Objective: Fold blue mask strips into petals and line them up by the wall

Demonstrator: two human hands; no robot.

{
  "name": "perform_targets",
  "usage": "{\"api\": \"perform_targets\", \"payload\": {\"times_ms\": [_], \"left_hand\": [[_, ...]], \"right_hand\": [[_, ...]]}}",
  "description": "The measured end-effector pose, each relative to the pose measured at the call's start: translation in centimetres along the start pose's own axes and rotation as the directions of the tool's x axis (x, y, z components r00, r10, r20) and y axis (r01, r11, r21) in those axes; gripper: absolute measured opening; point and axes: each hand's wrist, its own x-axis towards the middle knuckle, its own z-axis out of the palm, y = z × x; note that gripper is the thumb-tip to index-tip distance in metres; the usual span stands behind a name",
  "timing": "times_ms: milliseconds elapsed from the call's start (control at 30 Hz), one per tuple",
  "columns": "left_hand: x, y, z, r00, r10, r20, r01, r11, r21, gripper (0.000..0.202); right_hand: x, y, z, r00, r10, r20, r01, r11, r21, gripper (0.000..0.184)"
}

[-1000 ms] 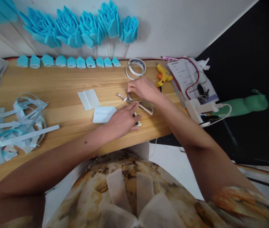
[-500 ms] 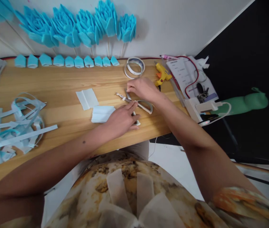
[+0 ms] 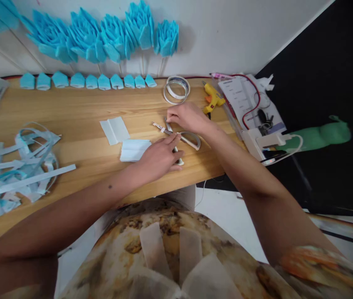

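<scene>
Right fingers: curled down over the blade end of the pair of grey-handled metal scissors (image 3: 179, 137), fingertips (image 3: 169, 117) pinched close at the blades; whether they grip steel or the small white scrap at the pivot cannot be told.
Left fingers: nearly flat and together, tips (image 3: 176, 139) pressed onto the scissors' near handle loop; laid on it, not closed round it.
Scissors: lying on the light wooden tabletop (image 3: 79, 112), blades pointing away and to the left, handles toward the table's near edge.
Right hand (image 3: 187, 117): palm down, wrist low, forearm running back to the right, just past the scissors' handles.
Left hand (image 3: 160, 158): palm down, forearm crossing the near edge, directly on the near side of the scissors.
Handling note: judged best done with the left hand pinning the handles flat while the right works at the blades, fingertips kept off the cutting edges.
Beside scissors, left: stack of white folded fabric pieces (image 3: 134, 149), touching the left hand; a flat white fabric rectangle (image 3: 114, 129) just beyond.
Beyond scissors: clear tape roll (image 3: 176, 88); yellow hot-glue gun (image 3: 212, 99) to its right.
Far left of scissors: heap of pale blue fabric strips (image 3: 20, 162).
Far beyond scissors: row of small blue folded petals (image 3: 85, 80) along the wall; blue fabric flowers (image 3: 107, 35) above.
</scene>
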Motion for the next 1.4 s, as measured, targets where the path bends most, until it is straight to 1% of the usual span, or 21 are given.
{"api": "perform_targets", "payload": {"times_ms": [133,267,433,533,633,767,833,900,1000,1067,1200,1267,1400], "left_hand": [[0.1,0.0,-0.1,1.000,-0.013,-0.004,0.013,1.000,0.000,0.043],[0.2,0.1,-0.2,1.000,-0.017,0.021,0.017,1.000,0.001,0.045],[0.2,0.0,0.0,1.000,-0.002,-0.022,0.002,1.000,0.024,0.042],[0.1,-0.1,0.2,0.999,-0.002,-0.032,0.002,1.000,0.021,0.043],[0.0,-0.3,0.3,1.000,0.008,-0.030,-0.008,1.000,0.015,0.043],[-0.1,-0.3,0.5,1.000,0.003,-0.031,-0.003,1.000,0.005,0.041],[-0.1,-0.3,0.5,0.999,0.002,-0.035,-0.002,1.000,0.008,0.042],[0.0,-0.2,0.6,0.999,0.005,-0.037,-0.005,1.000,0.007,0.041],[0.0,-0.2,0.5,1.000,-0.001,-0.027,0.001,1.000,0.006,0.040],[0.0,-0.2,0.5,1.000,-0.006,-0.017,0.006,1.000,0.008,0.041],[0.0,-0.2,0.5,1.000,0.010,-0.028,-0.010,1.000,0.016,0.043],[0.0,-0.2,0.6,0.999,0.017,-0.040,-0.017,1.000,0.019,0.043],[0.0,-0.2,0.8,0.998,0.018,-0.058,-0.016,1.000,0.027,0.043]], "right_hand": [[0.5,-0.1,0.1,0.999,0.042,-0.027,-0.043,0.998,-0.045,0.021],[1.2,-0.1,0.4,0.998,0.058,-0.033,-0.059,0.998,-0.033,0.022],[1.1,-0.6,0.8,0.993,0.092,-0.075,-0.094,0.995,-0.035,0.021],[0.8,-1.1,1.0,0.988,0.132,-0.075,-0.135,0.990,-0.037,0.023],[0.4,-0.8,1.2,0.987,0.140,-0.083,-0.136,0.989,0.057,0.024],[-0.2,0.2,1.1,0.995,0.082,-0.061,-0.061,0.954,0.293,0.028],[-0.4,0.4,0.9,0.997,0.069,-0.046,-0.050,0.942,0.331,0.029],[-0.4,0.3,0.8,0.996,0.081,-0.042,-0.064,0.948,0.312,0.023],[0.0,-0.2,0.6,0.989,0.141,-0.037,-0.126,0.954,0.273,0.017],[0.4,-0.4,0.5,0.985,0.173,-0.023,-0.161,0.952,0.260,0.017],[1.1,-0.7,0.0,0.984,0.175,0.039,-0.179,0.956,0.233,0.019],[1.4,-0.9,-0.4,0.984,0.166,0.066,-0.175,0.969,0.173,0.019],[1.7,-1.3,-0.9,0.986,0.143,0.082,-0.142,0.990,-0.019,0.023]]}}
